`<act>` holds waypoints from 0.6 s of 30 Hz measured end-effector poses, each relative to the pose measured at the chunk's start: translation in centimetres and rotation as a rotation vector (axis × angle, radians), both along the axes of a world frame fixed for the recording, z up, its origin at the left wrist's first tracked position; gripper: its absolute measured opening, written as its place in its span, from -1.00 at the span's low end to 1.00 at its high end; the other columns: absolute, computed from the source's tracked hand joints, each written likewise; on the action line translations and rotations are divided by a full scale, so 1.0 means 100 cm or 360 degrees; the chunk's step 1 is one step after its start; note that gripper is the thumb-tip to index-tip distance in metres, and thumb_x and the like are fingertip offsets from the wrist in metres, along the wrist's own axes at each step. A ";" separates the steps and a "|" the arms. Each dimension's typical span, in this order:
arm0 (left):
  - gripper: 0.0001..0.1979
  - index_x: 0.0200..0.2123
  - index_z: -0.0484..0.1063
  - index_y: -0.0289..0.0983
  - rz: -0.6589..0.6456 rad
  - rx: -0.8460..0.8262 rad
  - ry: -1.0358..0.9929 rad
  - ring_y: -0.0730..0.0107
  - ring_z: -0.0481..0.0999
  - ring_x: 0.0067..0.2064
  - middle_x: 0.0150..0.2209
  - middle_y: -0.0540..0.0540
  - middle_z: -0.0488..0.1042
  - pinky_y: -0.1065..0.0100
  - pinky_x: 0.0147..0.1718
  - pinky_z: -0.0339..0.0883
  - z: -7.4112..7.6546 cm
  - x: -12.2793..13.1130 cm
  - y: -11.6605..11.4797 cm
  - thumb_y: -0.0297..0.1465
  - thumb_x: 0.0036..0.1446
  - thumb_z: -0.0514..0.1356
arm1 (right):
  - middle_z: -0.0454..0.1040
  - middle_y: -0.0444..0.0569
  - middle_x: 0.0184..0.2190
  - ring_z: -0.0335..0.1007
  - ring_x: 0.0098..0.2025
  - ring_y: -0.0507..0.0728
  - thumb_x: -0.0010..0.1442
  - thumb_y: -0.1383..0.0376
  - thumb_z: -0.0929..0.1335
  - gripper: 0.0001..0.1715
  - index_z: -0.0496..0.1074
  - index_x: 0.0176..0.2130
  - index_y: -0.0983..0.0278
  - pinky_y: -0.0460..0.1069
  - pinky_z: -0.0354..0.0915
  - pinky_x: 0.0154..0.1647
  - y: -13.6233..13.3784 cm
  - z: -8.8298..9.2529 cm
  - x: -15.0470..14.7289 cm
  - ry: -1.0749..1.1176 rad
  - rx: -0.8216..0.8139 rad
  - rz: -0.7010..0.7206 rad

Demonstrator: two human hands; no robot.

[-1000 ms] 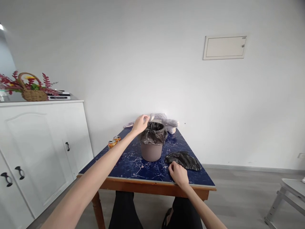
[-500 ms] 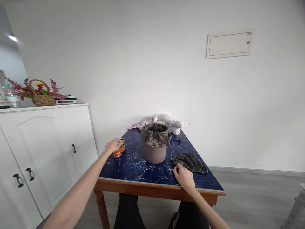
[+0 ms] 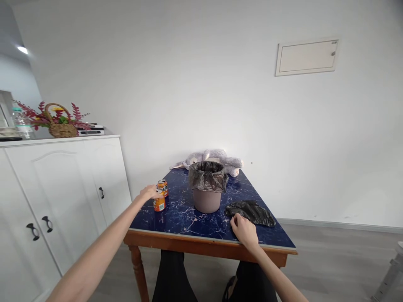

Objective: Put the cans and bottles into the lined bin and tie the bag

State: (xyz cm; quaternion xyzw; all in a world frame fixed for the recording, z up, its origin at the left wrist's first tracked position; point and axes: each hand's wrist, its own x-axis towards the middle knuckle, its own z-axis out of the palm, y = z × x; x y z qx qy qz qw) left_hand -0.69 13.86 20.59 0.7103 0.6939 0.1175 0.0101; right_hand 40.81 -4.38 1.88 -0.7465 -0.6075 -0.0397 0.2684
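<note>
My left hand (image 3: 149, 192) is closed around the upper part of an orange drink can (image 3: 159, 203) at the table's left side. Just behind it stands a second orange can (image 3: 163, 187), upright. In the middle of the table is a grey-brown trash bin (image 3: 207, 202) lined with a black plastic bag (image 3: 208, 179) folded over its rim. My right hand (image 3: 244, 230) rests on the tabletop near the front right, fingers curled, with nothing visible in them. A crumpled black plastic bag (image 3: 252, 212) lies right beside its knuckles.
The blue marble-patterned table (image 3: 185, 222) has a wooden edge. A grey plush toy (image 3: 226, 160) lies at its far end against the wall. To the left, a white cabinet (image 3: 78, 176) carries a flower basket (image 3: 63, 130) and a plastic bottle (image 3: 24, 126).
My left hand has drawn the near can slightly towards me, widening its offset from the other can. My right hand stays in place. The whole view has shifted a little.
</note>
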 end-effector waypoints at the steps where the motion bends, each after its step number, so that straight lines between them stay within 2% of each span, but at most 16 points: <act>1: -0.60 0.20 0.45 -0.26 -0.0025 -0.0014 -0.0005 0.12 0.58 0.07 0.16 -0.21 0.51 0.02 0.02 0.55 0.003 0.004 -0.006 -0.23 0.39 0.29 | 0.66 0.00 -0.27 0.62 -0.27 0.16 0.50 0.25 0.25 -0.73 0.44 -0.24 0.22 -0.03 0.02 -0.41 0.000 0.000 0.000 0.0003 0.0000 -0.0001; 4: -0.61 0.18 0.46 -0.27 -0.0100 0.0046 -0.0037 0.14 0.59 0.06 0.14 -0.20 0.52 0.03 0.01 0.56 0.021 0.019 -0.025 -0.22 0.39 0.29 | 0.66 0.00 -0.28 0.63 -0.28 0.16 0.50 0.25 0.25 -0.73 0.44 -0.24 0.22 -0.03 0.03 -0.40 0.000 0.001 0.000 0.0012 -0.0006 0.0007; 7: -0.50 0.22 0.44 -0.22 -0.0220 0.0364 -0.0149 0.08 0.58 0.09 0.15 -0.22 0.53 0.04 0.03 0.52 0.054 0.041 -0.038 -0.09 0.35 0.30 | 0.66 0.00 -0.28 0.62 -0.28 0.15 0.50 0.25 0.25 -0.73 0.44 -0.25 0.22 -0.04 0.04 -0.40 -0.001 0.002 -0.001 0.0022 -0.0008 0.0011; 10: -0.29 0.38 0.27 -0.16 -0.0384 0.0743 -0.0312 -0.02 0.48 0.27 0.30 -0.24 0.47 0.09 0.12 0.44 0.090 0.075 -0.038 0.06 0.33 0.24 | 0.65 0.00 -0.27 0.62 -0.27 0.15 0.50 0.25 0.23 -0.73 0.44 -0.23 0.22 -0.05 0.06 -0.40 0.000 0.001 -0.001 0.0027 -0.0003 0.0011; 12: -0.25 0.42 0.21 -0.16 -0.0505 0.0877 -0.0397 0.01 0.45 0.32 0.34 -0.22 0.44 0.13 0.16 0.42 0.104 0.104 -0.032 0.08 0.33 0.23 | 0.66 0.01 -0.27 0.62 -0.26 0.15 0.50 0.26 0.23 -0.73 0.44 -0.22 0.22 -0.06 0.06 -0.40 0.001 0.001 -0.001 0.0025 -0.0005 0.0011; 15: -0.20 0.38 0.27 -0.18 -0.0625 0.0884 -0.0456 0.01 0.52 0.27 0.31 -0.23 0.49 0.17 0.12 0.45 0.103 0.146 -0.018 0.10 0.23 0.31 | 0.66 0.01 -0.27 0.63 -0.25 0.15 0.49 0.27 0.25 -0.74 0.44 -0.24 0.22 -0.05 0.04 -0.41 0.002 0.000 -0.001 0.0015 -0.0003 0.0009; 18: -0.09 0.39 0.28 -0.25 -0.0620 0.0847 -0.0457 -0.10 0.50 0.29 0.33 -0.32 0.46 0.11 0.15 0.44 0.085 0.171 -0.005 0.10 0.13 0.39 | 0.66 0.01 -0.28 0.64 -0.27 0.15 0.50 0.28 0.25 -0.74 0.43 -0.24 0.23 -0.05 0.03 -0.42 0.003 0.000 -0.001 0.0001 0.0020 0.0017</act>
